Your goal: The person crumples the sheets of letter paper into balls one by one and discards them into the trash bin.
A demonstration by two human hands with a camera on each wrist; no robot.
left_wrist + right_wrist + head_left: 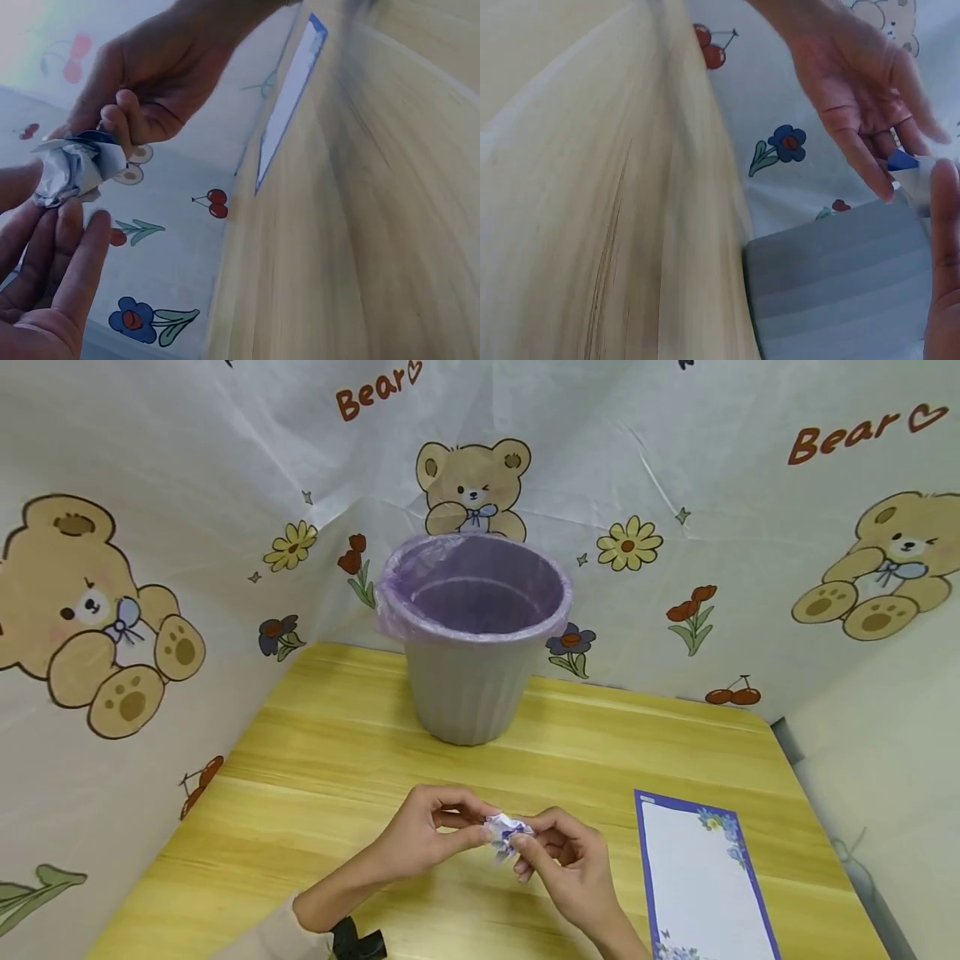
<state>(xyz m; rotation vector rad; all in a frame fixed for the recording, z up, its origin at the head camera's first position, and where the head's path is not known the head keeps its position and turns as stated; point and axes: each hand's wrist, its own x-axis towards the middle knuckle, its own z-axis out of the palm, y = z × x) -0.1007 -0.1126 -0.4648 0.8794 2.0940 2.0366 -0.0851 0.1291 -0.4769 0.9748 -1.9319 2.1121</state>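
A crumpled ball of white paper (507,833) with blue-purple patches is held up between both hands, above the front part of the table. My left hand (427,835) pinches its left side between thumb and fingertips. From the other side, my right hand (570,864) pinches it with thumb and index finger, the other fingers curled beneath. In the left wrist view the paper ball (71,169) shows folded, layered edges. Most of it is hidden behind the fingers in the right wrist view, where a blue corner of the paper (904,160) shows.
A grey trash bin (472,685) lined with a thin purple bag (393,602) stands at the table's back. Right of my hands, a flat sheet of blue-bordered floral paper (701,877) lies on the wooden table (322,760). Bear-printed cloth (337,468) surrounds the table's back and sides.
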